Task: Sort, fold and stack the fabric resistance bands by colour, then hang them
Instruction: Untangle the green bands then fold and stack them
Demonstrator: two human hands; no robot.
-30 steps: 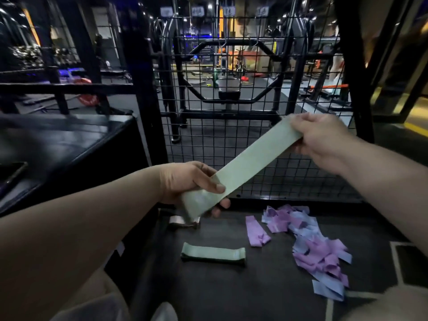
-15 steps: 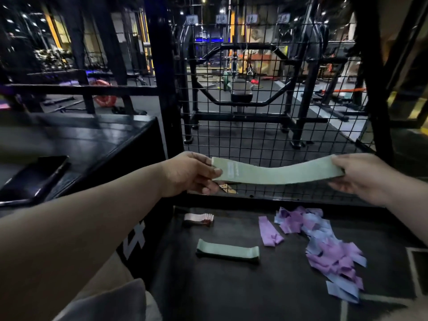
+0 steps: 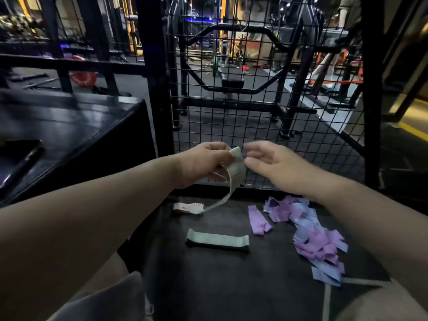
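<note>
Now folding the green band (image 3: 235,169), pinched at its doubled top end by the left hand (image 3: 203,164), loop drooping above the mat (image 3: 208,286). Right hand (image 3: 273,163) open, empty, just beside the band. Best to match edges squarely, then lay it on the folded green stack (image 3: 217,240) below.

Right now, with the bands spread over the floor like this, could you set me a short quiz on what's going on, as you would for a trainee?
1. True or false: the right hand grips the green band tightly.
2. Which colour already lies folded flat on the floor mat? A) green B) purple C) blue
3. Fill in: the unsorted heap of purple and blue bands lies on the person's ____ side.

Key:
1. False. The left hand pinches the band; the right hand's fingers are spread open beside it.
2. A, the folded green band.
3. Right.
</note>
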